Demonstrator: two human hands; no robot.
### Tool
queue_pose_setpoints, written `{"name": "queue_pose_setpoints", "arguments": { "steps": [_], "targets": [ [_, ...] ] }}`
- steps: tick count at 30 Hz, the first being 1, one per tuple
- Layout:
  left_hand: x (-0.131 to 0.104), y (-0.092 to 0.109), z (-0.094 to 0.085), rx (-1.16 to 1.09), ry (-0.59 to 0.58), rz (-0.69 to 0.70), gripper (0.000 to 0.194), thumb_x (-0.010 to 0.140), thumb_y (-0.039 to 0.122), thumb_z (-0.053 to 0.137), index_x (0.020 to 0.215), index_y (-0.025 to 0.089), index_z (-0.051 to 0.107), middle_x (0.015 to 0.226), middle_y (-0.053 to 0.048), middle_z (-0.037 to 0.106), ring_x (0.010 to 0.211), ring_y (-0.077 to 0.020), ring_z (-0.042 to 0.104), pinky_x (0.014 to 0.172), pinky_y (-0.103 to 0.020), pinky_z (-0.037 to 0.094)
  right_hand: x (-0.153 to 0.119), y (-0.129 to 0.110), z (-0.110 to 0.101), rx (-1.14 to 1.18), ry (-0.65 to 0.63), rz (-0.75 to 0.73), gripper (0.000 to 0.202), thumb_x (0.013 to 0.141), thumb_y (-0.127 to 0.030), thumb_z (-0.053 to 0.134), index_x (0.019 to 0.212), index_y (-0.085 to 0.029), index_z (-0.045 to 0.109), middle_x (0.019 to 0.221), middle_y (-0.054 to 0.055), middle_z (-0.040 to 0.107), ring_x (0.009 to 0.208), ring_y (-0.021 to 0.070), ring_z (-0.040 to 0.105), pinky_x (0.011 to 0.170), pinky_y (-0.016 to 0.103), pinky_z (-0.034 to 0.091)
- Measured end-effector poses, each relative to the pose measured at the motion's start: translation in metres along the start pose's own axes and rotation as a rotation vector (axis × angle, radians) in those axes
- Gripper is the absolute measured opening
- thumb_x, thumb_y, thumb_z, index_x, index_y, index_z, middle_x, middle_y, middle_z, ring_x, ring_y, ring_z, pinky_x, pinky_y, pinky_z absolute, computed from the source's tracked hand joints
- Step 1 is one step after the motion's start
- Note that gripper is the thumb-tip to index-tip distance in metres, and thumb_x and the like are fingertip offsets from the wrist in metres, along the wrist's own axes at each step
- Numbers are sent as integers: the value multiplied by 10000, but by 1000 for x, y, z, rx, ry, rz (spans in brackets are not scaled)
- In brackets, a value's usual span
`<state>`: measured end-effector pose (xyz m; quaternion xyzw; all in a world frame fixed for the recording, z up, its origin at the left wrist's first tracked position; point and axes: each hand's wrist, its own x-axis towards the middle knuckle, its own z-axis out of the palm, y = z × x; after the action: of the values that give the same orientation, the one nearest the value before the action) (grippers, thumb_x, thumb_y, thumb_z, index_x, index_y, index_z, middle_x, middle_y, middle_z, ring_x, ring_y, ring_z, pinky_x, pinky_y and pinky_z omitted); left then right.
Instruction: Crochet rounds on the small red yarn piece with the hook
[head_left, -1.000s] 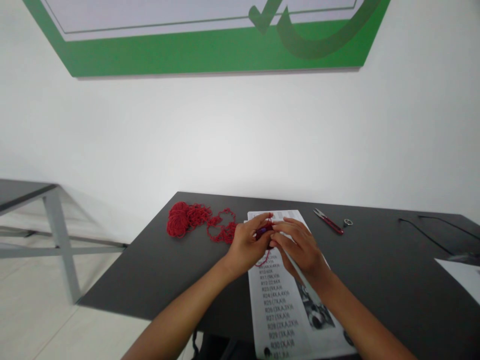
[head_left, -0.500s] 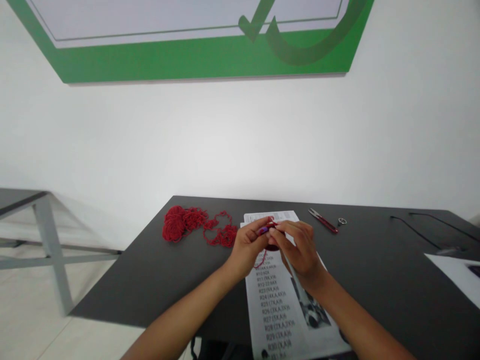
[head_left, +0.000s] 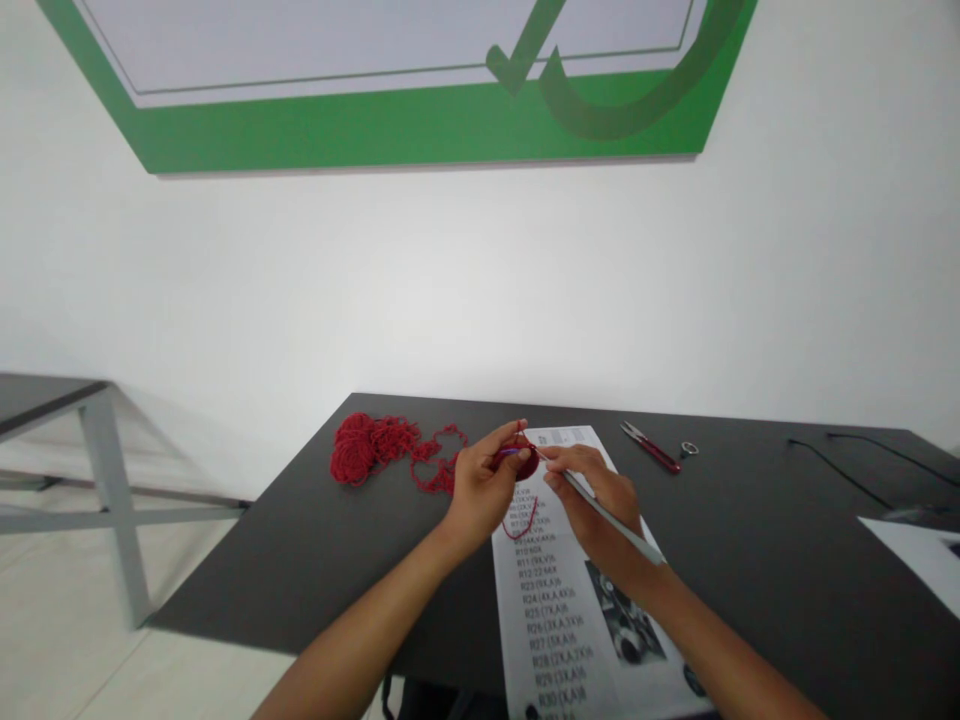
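My left hand (head_left: 482, 482) pinches a small dark red crocheted piece (head_left: 528, 466), with a strand of red yarn raised over its index finger. In my right hand (head_left: 598, 500) is a crochet hook (head_left: 615, 517) with a grey handle, its tip touching the piece. A loose red strand (head_left: 531, 520) hangs below onto a printed sheet (head_left: 547, 620) of row instructions. To the left, a red yarn ball (head_left: 352, 450) lies with loose tangled yarn (head_left: 431, 470) trailing toward my left hand.
Red-handled snips (head_left: 651, 447) and a small metal ring (head_left: 689, 449) lie beyond my right hand on the dark table (head_left: 300, 560). Glasses (head_left: 847, 475) and a white paper (head_left: 911, 560) are at the right. A white wall stands behind.
My hands have drawn slightly apart. The right hand has turned, so the hook's handle now shows along it. The crocheted piece has shifted a little left and up.
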<state>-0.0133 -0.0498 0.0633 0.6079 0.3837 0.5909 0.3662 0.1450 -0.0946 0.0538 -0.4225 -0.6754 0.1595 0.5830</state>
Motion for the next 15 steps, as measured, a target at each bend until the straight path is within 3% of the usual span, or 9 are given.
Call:
{"name": "queue_pose_setpoints", "arguments": {
  "steps": [5, 9, 12, 15],
  "targets": [
    [-1, 0, 2, -4, 39, -45, 319, 793, 202, 688, 1089, 163, 799, 984, -86, 811, 893, -235, 753, 842, -359, 595, -9, -7, 6, 134, 46, 240, 220, 948, -472, 626, 1032, -293, 723, 1224, 52, 758, 1215, 282, 660, 1024, 442, 509],
    [0, -3, 3, -20, 46, -60, 307, 771, 177, 699, 1058, 167, 811, 1001, -95, 809, 939, -250, 745, 921, -405, 570, -2, -14, 3, 339, 44, 375, 253, 935, -492, 637, 966, -253, 713, 1157, 81, 788, 1063, 287, 734, 925, 437, 572],
    [1, -6, 4, -76, 46, -90, 295, 767, 192, 712, 1043, 167, 814, 995, -97, 807, 931, -244, 740, 910, -396, 565, 3, -14, 0, 390, 16, 389, 265, 934, -495, 638, 901, -240, 705, 1107, 86, 806, 1026, 293, 753, 913, 450, 586],
    [2, -7, 5, -120, 66, -130, 271, 766, 205, 719, 1015, 161, 817, 969, -95, 804, 895, -229, 735, 867, -369, 567, 1, -10, 0, 195, -12, 302, 246, 944, -480, 628, 986, -260, 732, 1166, 73, 794, 1216, 305, 688, 1042, 486, 533]
  ]
}}
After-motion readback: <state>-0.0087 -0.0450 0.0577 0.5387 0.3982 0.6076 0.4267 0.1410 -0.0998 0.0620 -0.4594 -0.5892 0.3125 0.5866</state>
